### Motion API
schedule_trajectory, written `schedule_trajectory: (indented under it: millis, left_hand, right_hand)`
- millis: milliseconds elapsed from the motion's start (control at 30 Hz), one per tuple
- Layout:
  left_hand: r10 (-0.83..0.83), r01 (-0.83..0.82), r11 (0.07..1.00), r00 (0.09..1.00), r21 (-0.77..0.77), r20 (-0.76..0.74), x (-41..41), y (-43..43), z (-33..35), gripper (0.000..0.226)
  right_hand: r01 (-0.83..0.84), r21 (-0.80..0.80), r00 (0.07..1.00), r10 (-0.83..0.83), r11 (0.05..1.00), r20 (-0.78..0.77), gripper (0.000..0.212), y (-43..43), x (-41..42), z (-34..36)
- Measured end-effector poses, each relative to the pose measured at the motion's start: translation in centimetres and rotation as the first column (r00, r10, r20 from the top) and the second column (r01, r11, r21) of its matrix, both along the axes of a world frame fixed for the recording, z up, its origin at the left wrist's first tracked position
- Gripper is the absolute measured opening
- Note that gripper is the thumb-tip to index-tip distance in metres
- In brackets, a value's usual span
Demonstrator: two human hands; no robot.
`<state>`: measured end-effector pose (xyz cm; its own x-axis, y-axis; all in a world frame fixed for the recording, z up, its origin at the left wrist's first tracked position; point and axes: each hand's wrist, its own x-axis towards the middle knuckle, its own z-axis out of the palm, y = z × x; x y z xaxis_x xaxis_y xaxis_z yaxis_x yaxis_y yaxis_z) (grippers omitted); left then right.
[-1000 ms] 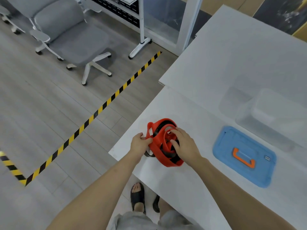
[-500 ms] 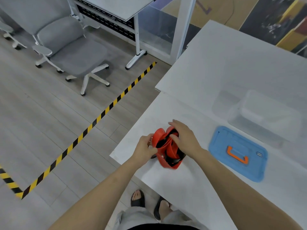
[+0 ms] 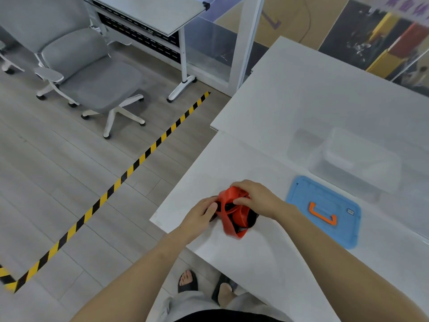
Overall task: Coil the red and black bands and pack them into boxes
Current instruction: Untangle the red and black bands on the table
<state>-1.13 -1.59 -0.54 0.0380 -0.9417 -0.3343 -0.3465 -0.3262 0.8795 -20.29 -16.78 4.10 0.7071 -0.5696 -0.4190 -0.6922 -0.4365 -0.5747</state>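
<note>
Bands (image 3: pixel 233 211), red wound with black, sit bunched above the desk (image 3: pixel 267 259) edge, left hand (image 3: pixel 200 213) and right hand (image 3: pixel 257 197) both clamped on them; seemingly loose loops could spring open if either grip slackens.

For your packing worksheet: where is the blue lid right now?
In the head view, the blue lid lies flat on the white table, right of both hands, in front of the clear box.

Smooth white table (image 3: pixel 290 117), clear plastic box (image 3: pixel 357 163), blue plastic lid (image 3: pixel 301 196).
</note>
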Motion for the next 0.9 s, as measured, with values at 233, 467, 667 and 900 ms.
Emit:
schedule_trajectory:
  millis: [233,467,667,900]
  left_hand:
    - [0.087,-0.105,0.984,0.988,0.142,0.128,-0.2,-0.4,-2.6,0.054]
    - [0.220,-0.233,0.943,0.972,0.237,0.081,-1.0,-1.5,-2.3,0.024]
    - [0.413,-0.412,0.902,0.910,0.129,0.020,0.0,-1.0,-0.4,0.024]
    - [0.538,-0.539,0.842,0.839,0.018,-0.079,3.1,-0.3,1.0,0.034]
  right_hand:
    - [0.217,0.140,0.962,-0.236,0.966,0.139,0.033,1.2,-2.0,1.2]
    - [0.393,0.245,0.865,-0.447,0.886,0.227,0.020,3.3,-2.9,1.1]
    - [0.441,0.300,0.794,-0.523,0.846,0.310,0.020,3.7,-1.9,2.4]
    - [0.493,0.398,0.656,-0.631,0.773,0.414,0.022,4.6,-1.9,2.5]
